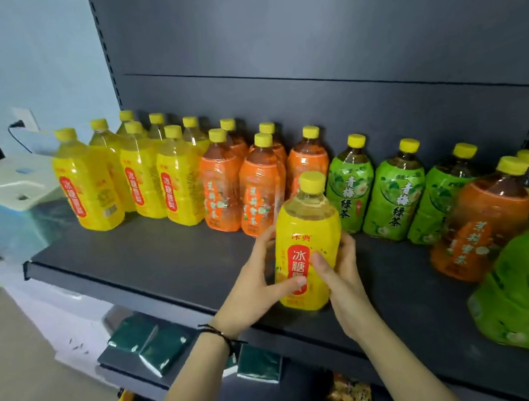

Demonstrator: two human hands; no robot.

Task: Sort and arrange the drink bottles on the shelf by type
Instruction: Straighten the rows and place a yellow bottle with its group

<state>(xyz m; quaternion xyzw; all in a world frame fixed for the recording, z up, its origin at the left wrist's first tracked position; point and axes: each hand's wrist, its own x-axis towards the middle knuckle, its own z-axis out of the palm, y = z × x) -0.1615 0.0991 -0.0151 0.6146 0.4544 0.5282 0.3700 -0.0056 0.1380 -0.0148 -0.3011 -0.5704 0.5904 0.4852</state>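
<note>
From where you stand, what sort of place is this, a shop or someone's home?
Probably a small shop or stockroom. A dark metal retail shelf with slotted uprights holds many identical drink bottles, yellow bottles grouped left, green ones right, and packaged goods sit on the tier below.

— What is seen behind the shelving?
— A pale blue wall (45,53), with a white socket (24,119) and a dark cable (16,136) plugged in.
— And below?
— A beige floor (25,388) is seen at near left; white boxes (10,184) are stacked by the wall.
</note>
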